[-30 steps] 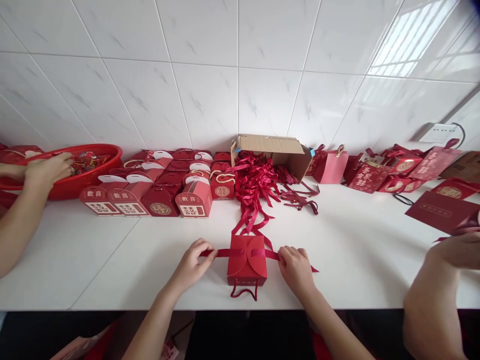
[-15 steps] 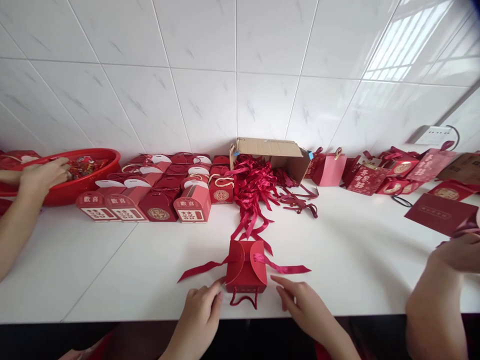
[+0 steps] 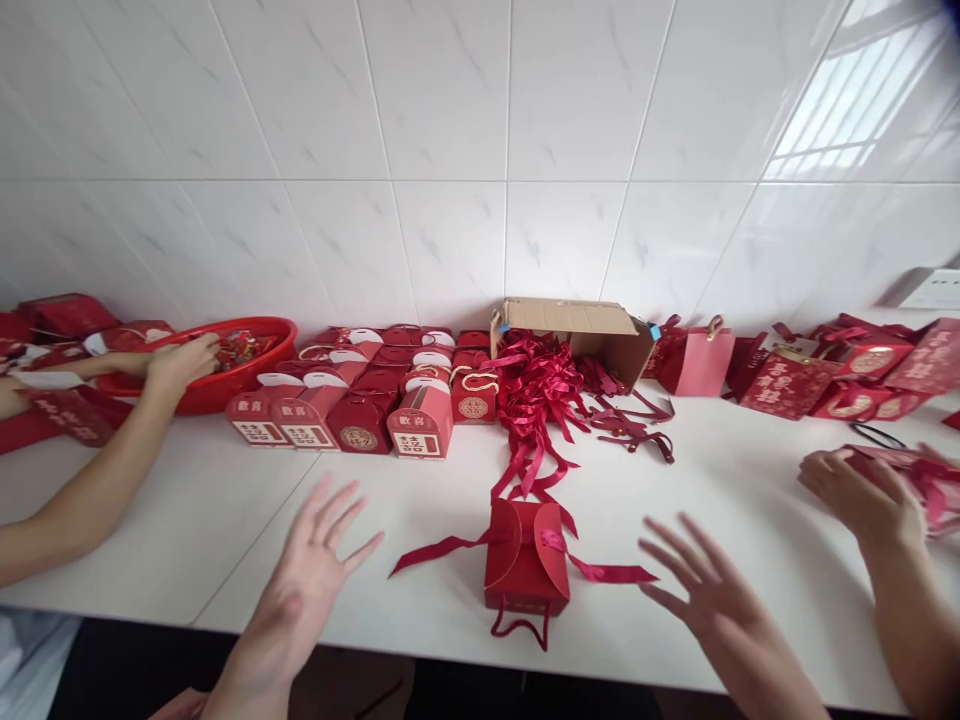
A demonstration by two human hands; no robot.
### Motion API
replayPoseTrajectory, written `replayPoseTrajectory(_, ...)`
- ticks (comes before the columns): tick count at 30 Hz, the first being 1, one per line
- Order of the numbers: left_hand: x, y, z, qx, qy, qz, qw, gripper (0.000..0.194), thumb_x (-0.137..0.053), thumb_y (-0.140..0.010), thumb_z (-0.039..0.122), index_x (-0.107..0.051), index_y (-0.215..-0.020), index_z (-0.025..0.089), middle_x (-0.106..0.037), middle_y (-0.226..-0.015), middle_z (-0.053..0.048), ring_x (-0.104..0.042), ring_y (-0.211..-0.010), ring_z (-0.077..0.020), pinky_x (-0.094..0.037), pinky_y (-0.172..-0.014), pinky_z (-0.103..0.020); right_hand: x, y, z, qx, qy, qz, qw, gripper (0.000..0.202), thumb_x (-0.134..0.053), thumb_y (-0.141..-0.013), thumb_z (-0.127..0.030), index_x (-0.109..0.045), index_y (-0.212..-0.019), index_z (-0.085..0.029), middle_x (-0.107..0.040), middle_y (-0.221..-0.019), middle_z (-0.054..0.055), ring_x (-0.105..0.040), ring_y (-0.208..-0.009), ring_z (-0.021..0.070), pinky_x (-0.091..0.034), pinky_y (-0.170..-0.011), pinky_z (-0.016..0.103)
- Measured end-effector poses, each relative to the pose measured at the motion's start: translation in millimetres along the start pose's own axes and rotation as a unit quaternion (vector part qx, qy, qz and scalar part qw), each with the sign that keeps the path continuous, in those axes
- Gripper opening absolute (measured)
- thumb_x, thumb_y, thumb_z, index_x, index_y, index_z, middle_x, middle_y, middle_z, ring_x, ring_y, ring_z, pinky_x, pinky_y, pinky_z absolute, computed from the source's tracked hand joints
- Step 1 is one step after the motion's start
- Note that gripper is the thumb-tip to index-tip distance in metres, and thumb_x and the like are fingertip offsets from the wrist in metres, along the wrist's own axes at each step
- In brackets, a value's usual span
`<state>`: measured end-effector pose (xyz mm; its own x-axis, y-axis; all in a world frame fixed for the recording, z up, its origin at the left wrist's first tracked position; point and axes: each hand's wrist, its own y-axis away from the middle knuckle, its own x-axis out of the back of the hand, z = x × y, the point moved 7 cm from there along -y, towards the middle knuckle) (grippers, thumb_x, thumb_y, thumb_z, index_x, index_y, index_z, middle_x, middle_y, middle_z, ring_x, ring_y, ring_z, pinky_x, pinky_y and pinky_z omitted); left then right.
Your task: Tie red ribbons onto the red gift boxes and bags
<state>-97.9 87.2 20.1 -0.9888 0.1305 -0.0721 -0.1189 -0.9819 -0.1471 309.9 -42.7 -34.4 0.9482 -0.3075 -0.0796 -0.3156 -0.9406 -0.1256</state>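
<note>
A red gift box [image 3: 525, 565] stands near the table's front edge, its curved top flaps folded over. Crimson ribbon [image 3: 442, 548] threads through the flaps, its loose ends spread to both sides, and a dark red cord handle [image 3: 521, 630] hangs at its front. Well to the left of the box, my left hand [image 3: 311, 560] is raised with fingers spread, holding nothing. On the other side, my right hand [image 3: 701, 580] is also open and empty, its fingertips near the right ribbon end.
Behind the box lies a ribbon heap [image 3: 536, 390] spilling from a cardboard box [image 3: 574, 316]. Rows of gift boxes [image 3: 424, 420] stand left of it. One person's hand [image 3: 184, 360] reaches into a red basin [image 3: 259, 375] of sweets; another person's hand [image 3: 862, 495] touches a pink-red bag at right.
Both my hands have lifted away from the red gift box and spread apart, fingers opening. My view has shifted left. The person at right has changed their hold on a bag.
</note>
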Motion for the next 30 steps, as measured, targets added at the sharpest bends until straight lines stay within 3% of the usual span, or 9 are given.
replayPoseTrajectory(3, 25.9, -10, 16, -0.038, 0.059, 0.039, 0.997, 0.126, -0.067, -0.036, 0.085, -0.022, -0.146, 0.046, -0.012, -0.161, 0.0, -0.008, -0.145, -0.0422, -0.037, -0.098, -0.067, 21, -16, -23, 0.089, -0.111, 0.025, 0.99, 0.105, -0.054, -0.057, -0.087, -0.018, -0.147, -0.047, -0.027, -0.156, 0.011, -0.042, -0.132, 0.0413, -0.053, -0.08, 0.06)
replayPoseTrajectory(5, 29.6, -16, 26, -0.057, 0.058, 0.047, 0.996, 0.127, -0.071, -0.034, 0.082, -0.02, -0.146, 0.048, -0.012, -0.161, 0.0, -0.008, -0.145, -0.0416, -0.035, -0.1, -0.068, 27, -24, -41, 0.129, -0.097, 0.034, 0.986, 0.101, -0.056, -0.059, -0.085, -0.02, -0.146, -0.048, -0.025, -0.157, 0.009, -0.037, -0.136, 0.0413, -0.051, -0.082, 0.062)
replayPoseTrajectory(8, 23.3, -20, 33, -0.056, 0.078, 0.056, 0.994, 0.092, -0.079, -0.054, 0.061, -0.042, -0.137, 0.043, -0.042, -0.147, -0.006, -0.035, -0.135, -0.0386, -0.044, -0.096, -0.061, 34, -26, -58, 0.164, -0.079, 0.087, 0.979, 0.066, -0.063, -0.075, -0.064, -0.04, -0.135, -0.05, -0.038, -0.15, 0.006, -0.043, -0.133, 0.0361, -0.05, -0.087, 0.06)
replayPoseTrajectory(10, 13.7, -19, 23, -0.006, 0.072, 0.052, 0.996, 0.046, -0.077, -0.065, 0.049, -0.066, -0.105, 0.029, -0.065, -0.111, -0.007, -0.059, -0.107, -0.0306, -0.053, -0.086, -0.047, 37, -21, -52, 0.142, -0.091, 0.139, 0.976, 0.034, -0.071, -0.076, -0.043, -0.063, -0.109, -0.044, -0.059, -0.126, 0.005, -0.058, -0.115, 0.0295, -0.053, -0.084, 0.051)
replayPoseTrajectory(12, 0.1, -14, 6, 0.049, 0.024, 0.024, 0.998, 0.031, -0.074, -0.07, 0.048, -0.063, -0.069, 0.019, -0.061, -0.074, -0.003, -0.058, -0.073, -0.0181, -0.051, -0.069, -0.03, 35, -14, -33, 0.09, -0.11, 0.167, 0.976, 0.014, -0.078, -0.07, -0.029, -0.068, -0.078, -0.033, -0.064, -0.093, 0.003, -0.063, -0.089, 0.0216, -0.055, -0.075, 0.039)
replayPoseTrajectory(16, -31.6, 4, -31, 0.113, -0.079, -0.05, 0.989, 0.042, -0.062, -0.08, 0.051, -0.049, -0.057, 0.018, -0.045, -0.055, 0.003, -0.04, -0.056, -0.0114, -0.036, -0.057, -0.023, 12, -2, 12, -0.007, -0.144, 0.156, 0.977, 0.021, -0.085, -0.059, -0.025, -0.063, -0.06, -0.023, -0.058, -0.074, 0.001, -0.056, -0.069, 0.0138, -0.051, -0.061, 0.027)
replayPoseTrajectory(21, -64.9, 26, -66, 0.205, -0.106, -0.114, 0.966, 0.047, -0.057, -0.079, 0.06, -0.045, -0.06, 0.019, -0.04, -0.059, 0.003, -0.037, -0.056, -0.0119, -0.034, -0.055, -0.024, -37, 16, 49, -0.121, -0.172, 0.099, 0.973, 0.029, -0.084, -0.062, -0.033, -0.06, -0.063, -0.018, -0.053, -0.068, -0.002, -0.042, -0.052, 0.0055, -0.036, -0.048, 0.019)
replayPoseTrajectory(25, -75.2, 31, -72, 0.197, -0.156, -0.136, 0.958, 0.054, -0.045, -0.079, 0.071, -0.055, -0.067, 0.02, -0.037, -0.057, 0.003, -0.04, -0.057, -0.0148, -0.036, -0.054, -0.025, -76, 22, 66, -0.201, -0.113, -0.009, 0.973, 0.04, -0.07, -0.075, -0.055, -0.068, -0.088, -0.017, -0.049, -0.055, -0.004, -0.026, -0.041, 0.0018, -0.018, -0.041, 0.018)
replayPoseTrajectory(30, -88.4, 44, -74, 0.201, -0.263, -0.213, 0.919, 0.056, -0.034, -0.087, 0.067, -0.059, -0.064, 0.022, -0.042, -0.055, 0.002, -0.046, -0.059, -0.0168, -0.046, -0.071, -0.03, -96, 23, 52, -0.196, 0.07, -0.121, 0.97, 0.067, -0.04, -0.088, -0.065, -0.057, -0.13, -0.016, -0.04, -0.042, -0.007, -0.035, -0.036, 0.008, -0.027, -0.039, 0.02)
